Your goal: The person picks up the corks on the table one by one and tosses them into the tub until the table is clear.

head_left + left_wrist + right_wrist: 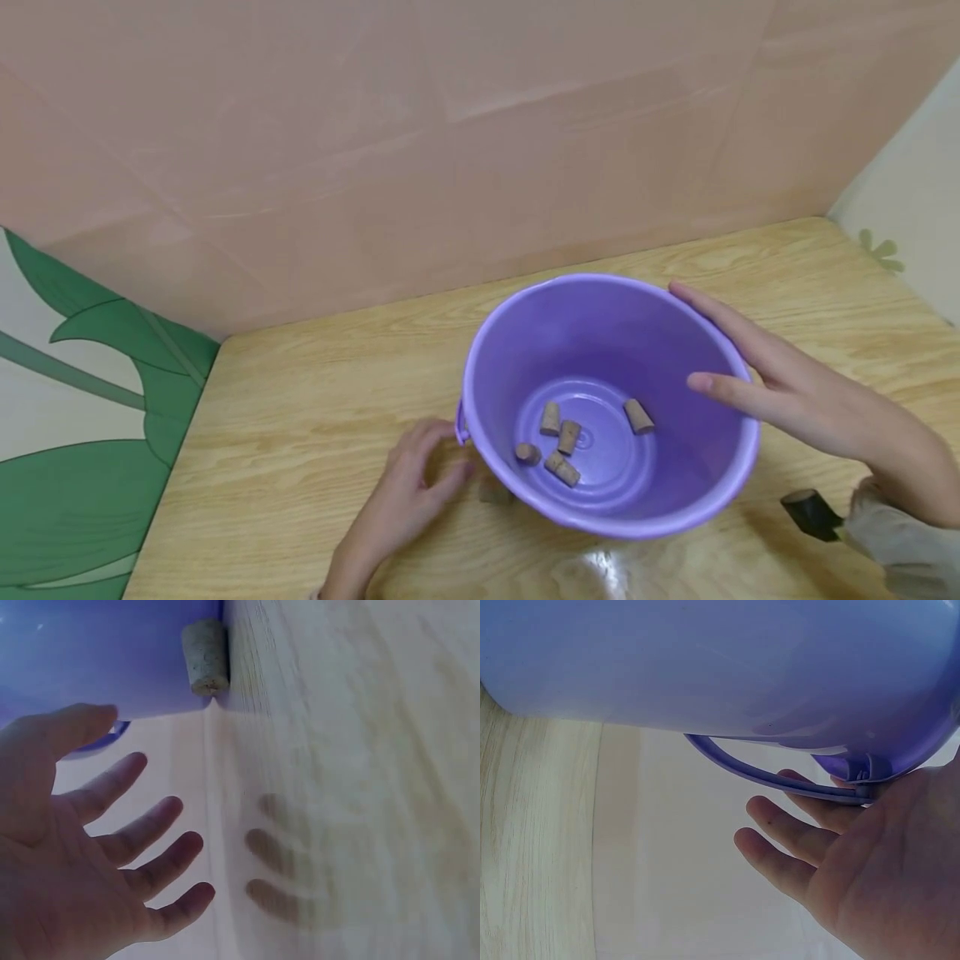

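Note:
A purple bucket (600, 527) stands on the table with its mouth toward the head camera, and several corks (569, 436) lie on its floor. My right hand (787, 392) holds its right rim, thumb inside and fingers outside, beside one end of the purple handle (757, 774). On the left, my left hand (408, 479) is spread with nothing in it, fingertips close to the bucket's side. One more cork (205, 658) stands on the tabletop against the outer wall of the bucket; in the head view it is partly hidden under the rim.
The light wood table (300, 400) runs back to a pinkish covered wall (420, 167). A panel with painted green leaves (90, 417) borders the left edge, and a pale wall (915, 192) the right. A dark cylindrical piece (812, 514) sits by the right sleeve.

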### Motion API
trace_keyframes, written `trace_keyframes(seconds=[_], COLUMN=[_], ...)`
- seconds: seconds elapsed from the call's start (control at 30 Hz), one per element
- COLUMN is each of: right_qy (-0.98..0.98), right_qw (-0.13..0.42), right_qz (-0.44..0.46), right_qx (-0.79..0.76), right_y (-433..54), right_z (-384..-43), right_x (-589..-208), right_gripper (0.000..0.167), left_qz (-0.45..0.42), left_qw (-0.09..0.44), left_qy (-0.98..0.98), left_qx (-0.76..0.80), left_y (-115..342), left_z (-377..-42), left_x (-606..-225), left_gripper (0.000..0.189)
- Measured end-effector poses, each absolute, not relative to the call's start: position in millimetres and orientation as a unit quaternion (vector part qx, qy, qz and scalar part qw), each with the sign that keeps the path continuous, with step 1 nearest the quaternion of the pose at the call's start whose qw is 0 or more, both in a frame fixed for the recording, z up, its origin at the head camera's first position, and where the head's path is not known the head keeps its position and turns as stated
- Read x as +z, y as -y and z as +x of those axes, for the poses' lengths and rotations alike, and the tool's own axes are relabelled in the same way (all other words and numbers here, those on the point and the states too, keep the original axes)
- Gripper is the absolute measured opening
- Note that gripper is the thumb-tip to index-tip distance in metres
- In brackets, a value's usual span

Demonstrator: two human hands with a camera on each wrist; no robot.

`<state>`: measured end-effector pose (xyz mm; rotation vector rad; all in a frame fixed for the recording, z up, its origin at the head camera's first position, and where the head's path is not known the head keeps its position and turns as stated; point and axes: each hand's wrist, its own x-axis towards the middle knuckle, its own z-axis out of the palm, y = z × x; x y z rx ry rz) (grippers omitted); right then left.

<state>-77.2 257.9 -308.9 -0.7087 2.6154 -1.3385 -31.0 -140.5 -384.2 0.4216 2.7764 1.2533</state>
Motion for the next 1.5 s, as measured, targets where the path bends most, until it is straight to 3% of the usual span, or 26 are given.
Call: trace_keyframes(seconds=[0.2,0.57,0.93,1.5], right_qy=[-0.865,-0.866,-0.863,-0.866], right_qw=[0.060,0.060,0.061,0.062], right_qz=[-0.234,-0.232,-0.235,-0.232], right_qx=[-0.440,-0.439,-0.443,-0.439], right_y=[-257.5,-258.4,-258.7,-257.9], right_z=[-77.4,-77.5,-77.7,-77.4], right_x=[-308.7,-309.4,-309.3,-307.8], right_gripper=[0.082,0.082,0.082,0.082], left_qz=[0.160,0.199,0.205,0.201], left_qw=[0.072,0.089,0.086,0.076], left_qy=[-0.905,-0.916,-0.925,-0.933], left_qx=[0.387,0.338,0.308,0.289], left_y=[142.6,142.4,139.4,136.6], left_z=[-29.4,-28.9,-27.0,-24.8], left_x=[-388.5,-389.5,-389.4,-390.1], left_gripper=[0.038,0.036,0.022,0.020])
